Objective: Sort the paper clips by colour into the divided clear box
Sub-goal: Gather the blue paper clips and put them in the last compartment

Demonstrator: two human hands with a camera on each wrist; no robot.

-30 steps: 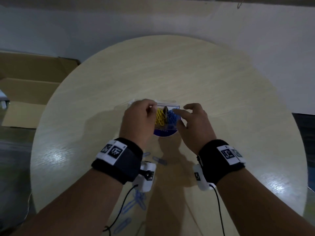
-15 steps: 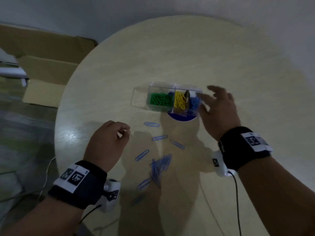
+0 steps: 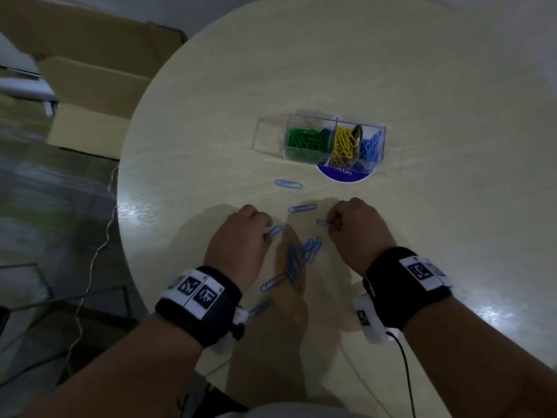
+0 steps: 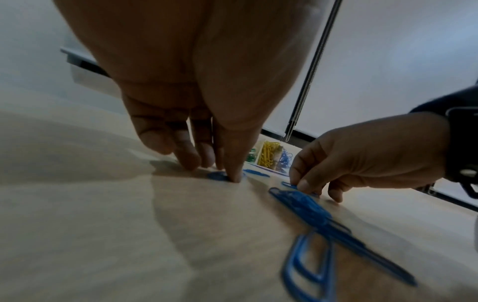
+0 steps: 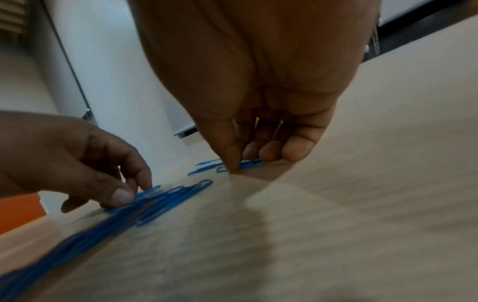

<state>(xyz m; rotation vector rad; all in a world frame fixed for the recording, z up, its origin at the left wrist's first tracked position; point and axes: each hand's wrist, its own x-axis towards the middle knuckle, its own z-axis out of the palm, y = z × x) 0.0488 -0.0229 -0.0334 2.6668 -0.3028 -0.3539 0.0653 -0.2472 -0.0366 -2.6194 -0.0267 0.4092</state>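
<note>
The divided clear box (image 3: 271, 131) stands on the round table, with green clips (image 3: 307, 140), yellow clips (image 3: 343, 141) and blue clips (image 3: 372, 146) in separate compartments. A pile of blue paper clips (image 3: 301, 257) lies nearer to me, between my hands. My left hand (image 3: 266, 232) pinches one blue clip (image 3: 275, 230) that lies on the table; the left wrist view shows thumb and fingertips (image 4: 232, 177) on it. My right hand (image 3: 331, 226) pinches another blue clip (image 3: 322, 222), also seen under its fingers as a blue clip (image 5: 249, 163) in the right wrist view.
Two loose blue clips (image 3: 288, 184) (image 3: 302, 208) lie between the pile and the box. A blue round label (image 3: 343, 175) shows under the box. Cardboard boxes (image 3: 90, 86) stand on the floor beyond the table's left edge. A cable (image 3: 99, 236) hangs there.
Both hands have come back from the box to the pile of blue clips, the left one first, and each now pinches a clip on the table.
</note>
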